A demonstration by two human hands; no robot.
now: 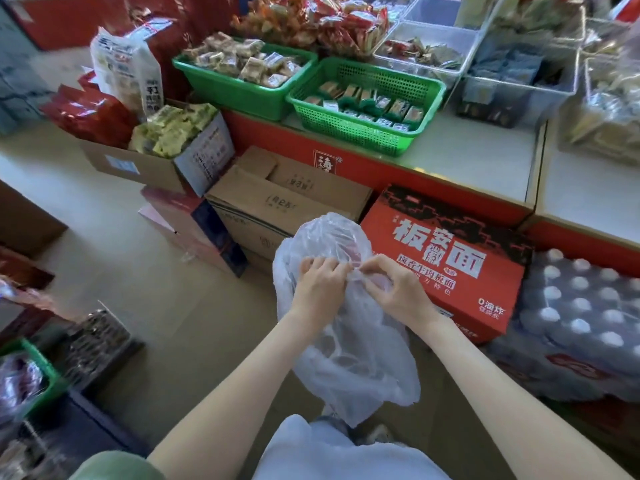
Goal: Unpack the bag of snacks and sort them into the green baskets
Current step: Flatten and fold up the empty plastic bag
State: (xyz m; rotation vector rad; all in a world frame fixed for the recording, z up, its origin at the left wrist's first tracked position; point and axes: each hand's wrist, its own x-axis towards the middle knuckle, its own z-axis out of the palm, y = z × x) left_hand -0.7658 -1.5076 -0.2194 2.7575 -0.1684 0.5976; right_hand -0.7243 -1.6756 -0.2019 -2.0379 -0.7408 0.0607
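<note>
A long white-topped table (467, 157) runs beyond both hands. Just right of the right hand (401, 296) sits a red carton (450, 258). On the table, ahead of the hands, a far green basket (239, 95) and a near green basket (363, 133) hold wrapped snacks. A translucent plastic bag (363, 358) hangs below the hands. The left hand (320, 289) and the right hand pinch its gathered top, fingers curled, nearly touching.

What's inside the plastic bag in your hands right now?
Only faint reddish shapes show through the translucent plastic bag. The film, and the left hand and right hand pinching its top, hide what they are.
</note>
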